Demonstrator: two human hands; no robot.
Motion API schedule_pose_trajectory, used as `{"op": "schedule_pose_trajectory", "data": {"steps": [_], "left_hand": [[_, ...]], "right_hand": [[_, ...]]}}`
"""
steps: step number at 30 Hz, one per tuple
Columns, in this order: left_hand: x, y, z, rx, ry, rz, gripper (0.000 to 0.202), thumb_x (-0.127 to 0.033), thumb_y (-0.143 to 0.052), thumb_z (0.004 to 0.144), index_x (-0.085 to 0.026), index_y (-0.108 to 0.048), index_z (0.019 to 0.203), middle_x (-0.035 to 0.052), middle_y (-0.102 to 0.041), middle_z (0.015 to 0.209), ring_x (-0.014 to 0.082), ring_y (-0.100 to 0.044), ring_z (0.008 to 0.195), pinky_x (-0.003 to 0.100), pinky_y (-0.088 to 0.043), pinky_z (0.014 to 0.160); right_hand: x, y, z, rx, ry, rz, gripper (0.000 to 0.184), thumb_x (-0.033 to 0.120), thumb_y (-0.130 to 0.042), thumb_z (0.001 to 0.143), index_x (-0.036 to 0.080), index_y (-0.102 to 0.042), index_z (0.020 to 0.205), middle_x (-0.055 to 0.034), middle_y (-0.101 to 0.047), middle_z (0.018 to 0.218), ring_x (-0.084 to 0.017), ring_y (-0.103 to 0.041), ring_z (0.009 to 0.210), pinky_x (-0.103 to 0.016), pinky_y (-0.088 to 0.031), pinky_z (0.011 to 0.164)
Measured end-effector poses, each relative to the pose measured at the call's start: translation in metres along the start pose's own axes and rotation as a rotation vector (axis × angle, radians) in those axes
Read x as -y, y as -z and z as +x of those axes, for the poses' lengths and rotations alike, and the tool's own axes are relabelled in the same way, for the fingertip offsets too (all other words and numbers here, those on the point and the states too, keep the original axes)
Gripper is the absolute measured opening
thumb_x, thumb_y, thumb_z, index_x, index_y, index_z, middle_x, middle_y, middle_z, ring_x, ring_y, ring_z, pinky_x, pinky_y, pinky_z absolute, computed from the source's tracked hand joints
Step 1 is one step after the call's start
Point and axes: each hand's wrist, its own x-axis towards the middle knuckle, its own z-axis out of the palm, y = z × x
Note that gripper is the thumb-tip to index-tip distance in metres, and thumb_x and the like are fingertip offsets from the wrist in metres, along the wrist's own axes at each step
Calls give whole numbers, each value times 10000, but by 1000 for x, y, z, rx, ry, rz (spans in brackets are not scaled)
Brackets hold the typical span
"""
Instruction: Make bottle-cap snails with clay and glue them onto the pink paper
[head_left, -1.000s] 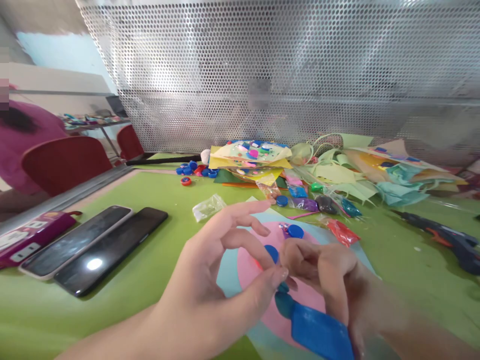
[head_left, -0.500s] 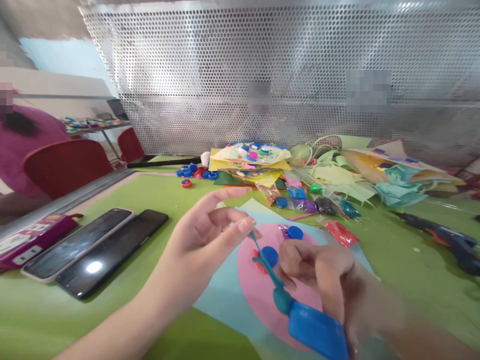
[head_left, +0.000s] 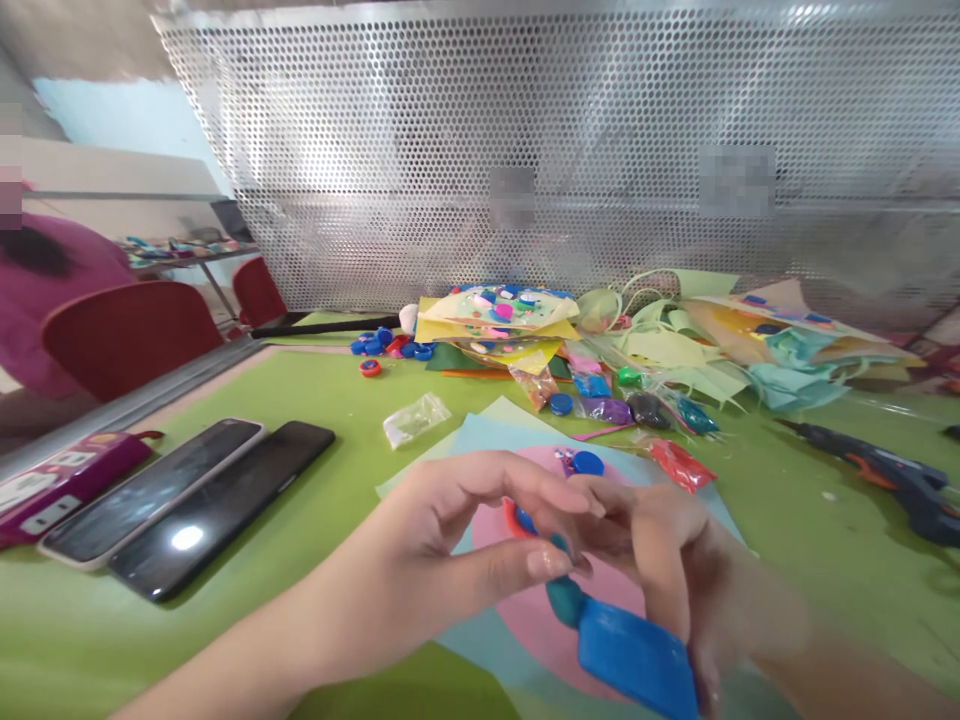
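My right hand (head_left: 667,560) is closed around a blue plastic cap (head_left: 637,655), tilted low over the paper. A lump of teal modelling clay (head_left: 564,600) sticks to the cap's near-left end. My left hand (head_left: 480,560) reaches in from the left, its thumb and fingers closed about the upper part of the clay, which they mostly hide. Below both hands lies a light blue sheet (head_left: 480,440) bearing a pink paper circle (head_left: 517,600). On the circle sit a blue cap (head_left: 589,463) with small purple clay at its side and another blue cap with red clay, partly covered by my left fingers.
Two phones (head_left: 225,510) and a purple packet (head_left: 67,490) lie at left. Clay bags, including a red one (head_left: 681,465), lie behind the sheet. A clear wrapper (head_left: 416,420) is left of it. A glue gun (head_left: 877,475) rests at right; paper crafts (head_left: 495,330) are stacked behind.
My left hand has moved right and down, in against my right hand. The long teal strand it was pulling out is no longer visible. The clear wrapper has come into view.
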Motion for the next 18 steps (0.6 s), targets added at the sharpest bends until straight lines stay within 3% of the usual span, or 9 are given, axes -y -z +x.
{"op": "schedule_pose_trajectory", "data": {"steps": [6,12,14,18], "left_hand": [[5,1,5,-50,35,-83,149,-164,-644,801,-189,-672,945,6,-633,787,102,-586,748,193,-484,695],[10,14,12,-357,26,-254,130,-210,-669,792,-184,-690,918,-22,-635,687,62,-577,673,142,-462,658],[10,14,12,-339,41,-255,138,-223,-660,801,-187,-694,930,-21,-645,694,62,-581,678,145,-464,662],[9,9,9,-115,32,-230,151,-223,-643,815,-188,-703,950,1,-686,767,76,-615,732,158,-479,699]], "right_hand": [[-1,-1,1,1,-2,-1,286,323,-864,495,210,-602,499,29,-421,670,-106,-406,671,-238,-309,592],[-4,-4,-1,-22,-17,50,245,314,-866,495,213,-645,522,33,-393,689,-89,-400,658,-226,-292,576],[-5,-3,-1,-20,-13,65,246,323,-866,492,213,-646,516,35,-380,679,-88,-392,649,-225,-292,570],[-4,-1,1,-16,0,31,275,329,-868,482,206,-623,496,26,-425,701,-102,-414,686,-240,-321,616]]}}
